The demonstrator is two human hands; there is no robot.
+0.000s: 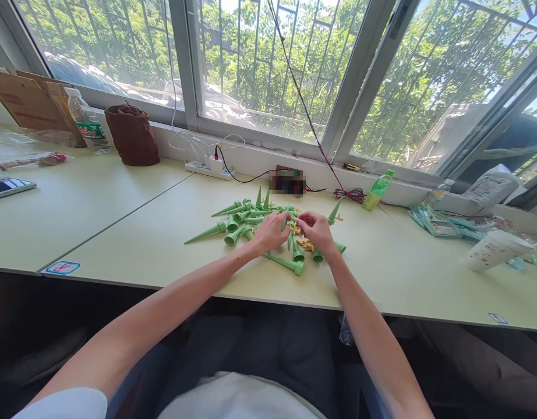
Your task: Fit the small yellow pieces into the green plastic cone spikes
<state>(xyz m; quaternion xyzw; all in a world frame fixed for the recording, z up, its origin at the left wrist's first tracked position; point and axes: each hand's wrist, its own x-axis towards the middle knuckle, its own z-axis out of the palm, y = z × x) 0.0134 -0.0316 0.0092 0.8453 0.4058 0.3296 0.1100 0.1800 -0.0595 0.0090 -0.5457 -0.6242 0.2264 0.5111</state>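
A heap of several green plastic cone spikes [236, 224] lies on the pale table [133, 233] in front of me, mixed with small yellow parts [304, 244]. My left hand [271, 231] rests at the heap's middle, fingers curled round a green spike [285, 223]. My right hand [315, 230] sits right beside it, fingers pinched together over the yellow parts; what it grips is too small to name. Loose spikes lie below both hands, one long one [286, 263] pointing left.
A green bottle [377, 190] lies at the window sill on the right, beside coiled red cable [349, 194]. A power strip [208, 167], brown pouch [132, 135] and water bottle [85, 119] stand at the back left. A phone [9, 187] lies far left; packets and a white cup [491, 250] far right.
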